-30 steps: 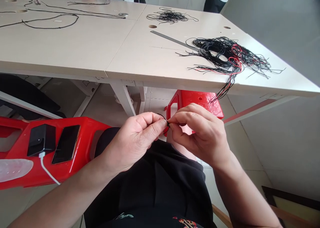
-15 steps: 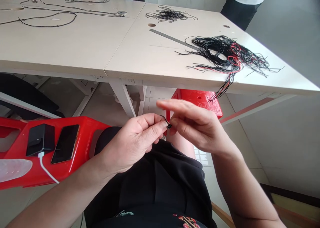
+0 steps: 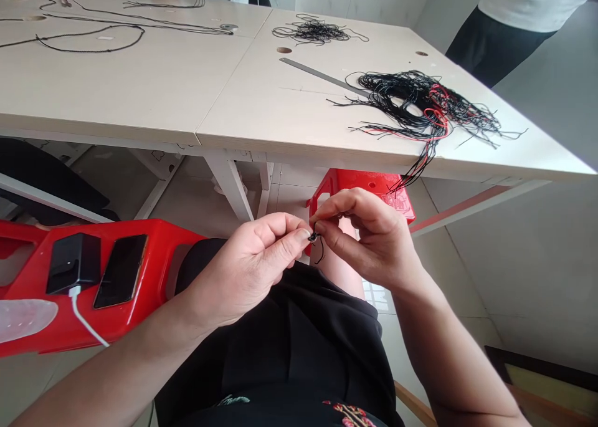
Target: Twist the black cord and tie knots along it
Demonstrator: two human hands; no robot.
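Above my lap, my left hand pinches a short black cord between thumb and forefinger. A small dark knot shows at those fingertips. My right hand meets it from the right, its thumb and forefinger closed on the same cord just beside the knot. One loose end dangles below the right fingertips. How the strands cross inside the knot is too small to make out.
On the table lie a bundle of black and red cords, a steel ruler and a tangle of black cord. A red stool at left bears a phone and a black box. People are at the far side.
My right forefinger has come down from its raised position and now pinches the cord with the thumb. A loose cord end now hangs free. The standing person at right has moved further right.
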